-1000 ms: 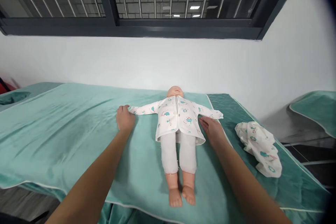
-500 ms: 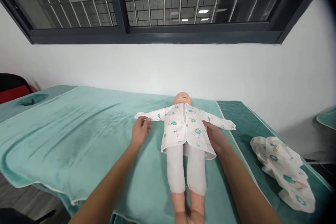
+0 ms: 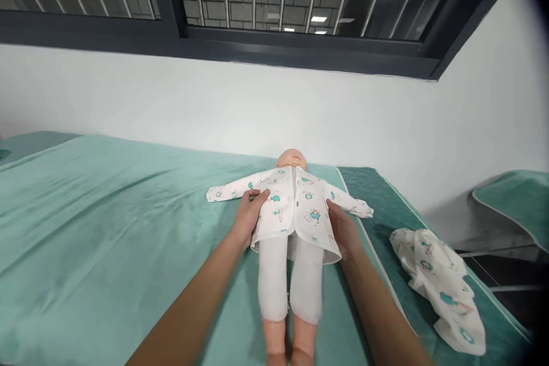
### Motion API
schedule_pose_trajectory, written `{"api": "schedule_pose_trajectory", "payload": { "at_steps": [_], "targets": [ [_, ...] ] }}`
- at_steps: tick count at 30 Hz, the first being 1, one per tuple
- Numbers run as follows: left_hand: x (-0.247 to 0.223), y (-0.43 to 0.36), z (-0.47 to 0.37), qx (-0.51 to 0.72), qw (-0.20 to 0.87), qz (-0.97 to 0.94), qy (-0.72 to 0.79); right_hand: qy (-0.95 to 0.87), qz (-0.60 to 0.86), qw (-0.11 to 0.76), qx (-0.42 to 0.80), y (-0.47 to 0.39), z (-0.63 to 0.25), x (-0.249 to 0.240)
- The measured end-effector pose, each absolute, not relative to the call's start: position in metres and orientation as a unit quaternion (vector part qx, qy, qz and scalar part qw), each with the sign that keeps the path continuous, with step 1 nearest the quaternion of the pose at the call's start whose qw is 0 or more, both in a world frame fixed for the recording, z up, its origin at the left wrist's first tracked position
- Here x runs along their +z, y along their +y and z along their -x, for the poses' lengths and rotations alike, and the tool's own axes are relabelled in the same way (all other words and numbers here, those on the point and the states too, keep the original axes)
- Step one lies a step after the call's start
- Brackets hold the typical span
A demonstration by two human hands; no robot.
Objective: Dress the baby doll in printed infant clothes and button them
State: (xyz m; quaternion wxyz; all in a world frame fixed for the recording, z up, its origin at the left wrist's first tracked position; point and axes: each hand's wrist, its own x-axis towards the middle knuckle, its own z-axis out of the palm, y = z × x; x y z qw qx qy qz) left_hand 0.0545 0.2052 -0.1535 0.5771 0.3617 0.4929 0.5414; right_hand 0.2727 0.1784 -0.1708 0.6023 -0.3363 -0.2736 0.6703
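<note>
White jacket [image 3: 278, 214] on doll [image 3: 291, 158], between left hand [image 3: 247, 216], half-curled, and right hand [image 3: 344, 230], fairly flat; both touch its sides, any grip cannot be told.

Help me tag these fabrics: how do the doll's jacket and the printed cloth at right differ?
The jacket is spread on the doll; the printed cloth lies crumpled. The left hand and right hand are at the jacket's sides; the cloth lies apart from both. The jacket lies mostly over the light green sheet, the cloth on the darker green cover. Both are white with similar prints.
</note>
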Motion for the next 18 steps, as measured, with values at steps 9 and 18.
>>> {"api": "schedule_pose_trajectory", "payload": {
  "at_steps": [9, 18],
  "targets": [
    [-0.173, 0.235, -0.048, 0.551, 0.559, -0.409, 0.466, -0.228, 0.357, 0.570, 0.704, 0.203, -0.271, -0.166],
    [-0.166, 0.231, -0.037, 0.519, 0.715, -0.260, 0.391, -0.147, 0.335, 0.611, 0.702, 0.212, -0.278, -0.177]
  ]
}}
